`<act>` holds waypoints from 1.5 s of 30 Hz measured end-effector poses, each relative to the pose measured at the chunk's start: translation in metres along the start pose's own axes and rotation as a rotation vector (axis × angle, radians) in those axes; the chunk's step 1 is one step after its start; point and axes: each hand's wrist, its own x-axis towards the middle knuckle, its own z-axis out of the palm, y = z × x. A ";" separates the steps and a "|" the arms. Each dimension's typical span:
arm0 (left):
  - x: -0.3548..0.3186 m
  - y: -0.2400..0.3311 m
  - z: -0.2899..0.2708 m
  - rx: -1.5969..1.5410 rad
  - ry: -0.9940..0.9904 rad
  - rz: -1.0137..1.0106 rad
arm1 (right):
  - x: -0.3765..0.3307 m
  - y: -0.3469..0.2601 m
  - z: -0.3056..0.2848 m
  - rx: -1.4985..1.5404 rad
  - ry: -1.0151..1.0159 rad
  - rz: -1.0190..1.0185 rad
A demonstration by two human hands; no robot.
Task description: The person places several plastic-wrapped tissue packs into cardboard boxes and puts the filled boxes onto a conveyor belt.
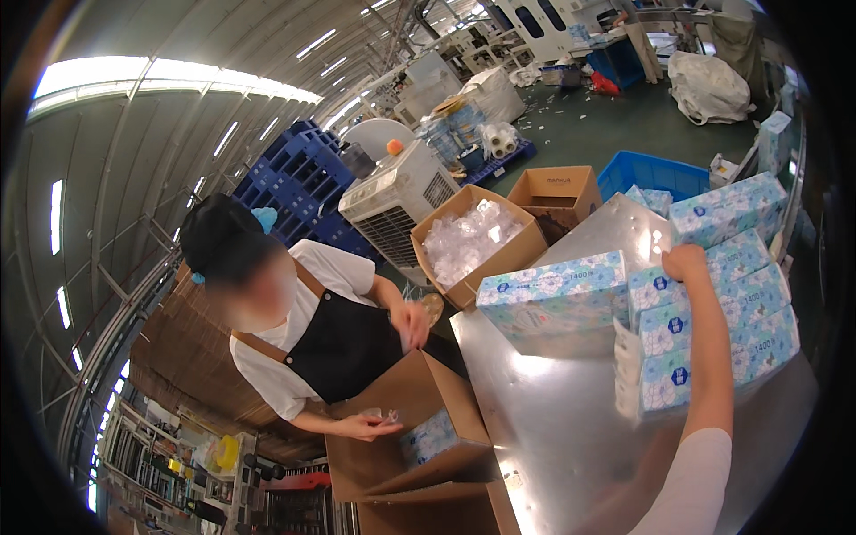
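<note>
My right arm reaches in from the lower right. My right hand is closed, with curled fingers at the upper edge of a blue-and-white floral tissue pack. This pack belongs to a row of similar packs lying side by side, with another tissue pack nearest me. Just beyond my hand lies one more tissue pack. To the left, a separate tissue pack stands on the shiny metal table. My left hand does not show.
Across the table's left edge, a person in a black apron handles clear plastic bits over an open cardboard box holding a floral pack. Beyond stand a carton of clear plastic pieces, another carton, a blue crate and an air cooler.
</note>
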 end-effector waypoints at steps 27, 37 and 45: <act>-0.017 0.227 0.332 -0.538 -1.152 0.181 | -0.399 0.067 -0.036 1.589 -0.368 0.806; -0.052 0.232 0.216 -0.423 -1.077 0.556 | -0.407 -0.007 -0.058 2.047 -0.518 0.503; -0.060 0.216 0.010 0.099 -0.521 1.580 | -0.448 -0.125 -0.046 2.102 -0.849 0.350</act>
